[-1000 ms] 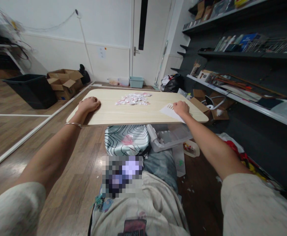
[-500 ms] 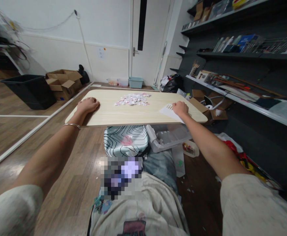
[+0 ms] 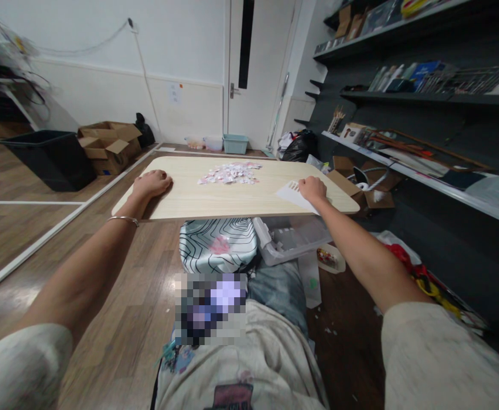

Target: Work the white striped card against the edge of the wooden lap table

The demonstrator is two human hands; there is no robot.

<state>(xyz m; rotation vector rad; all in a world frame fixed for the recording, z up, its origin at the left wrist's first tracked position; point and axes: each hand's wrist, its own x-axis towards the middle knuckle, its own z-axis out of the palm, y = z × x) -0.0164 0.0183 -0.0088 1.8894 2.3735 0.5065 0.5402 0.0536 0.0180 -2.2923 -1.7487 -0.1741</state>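
My left hand (image 3: 153, 183) rests at the left end of the pale wooden board (image 3: 193, 202), a small tabletop. Its fingers are curled together, and I see nothing in them. At the board's right side my right hand (image 3: 313, 189) is closed on a white sheet of paper (image 3: 294, 196) lying flat, with a row of tan marks along its upper edge. The fingertips of this hand are hidden. Between the hands, toward the far edge, lies a loose heap of small white and pinkish paper pieces (image 3: 232, 172).
Below the board's near edge are a patterned bag (image 3: 217, 245), a clear plastic box (image 3: 294, 242) and a small tray (image 3: 331, 259). A blurred-out phone-like object (image 3: 215, 307) lies on my lap. A black bin (image 3: 50, 162) and cardboard box (image 3: 110, 145) stand left; dark shelves (image 3: 429, 94) right.
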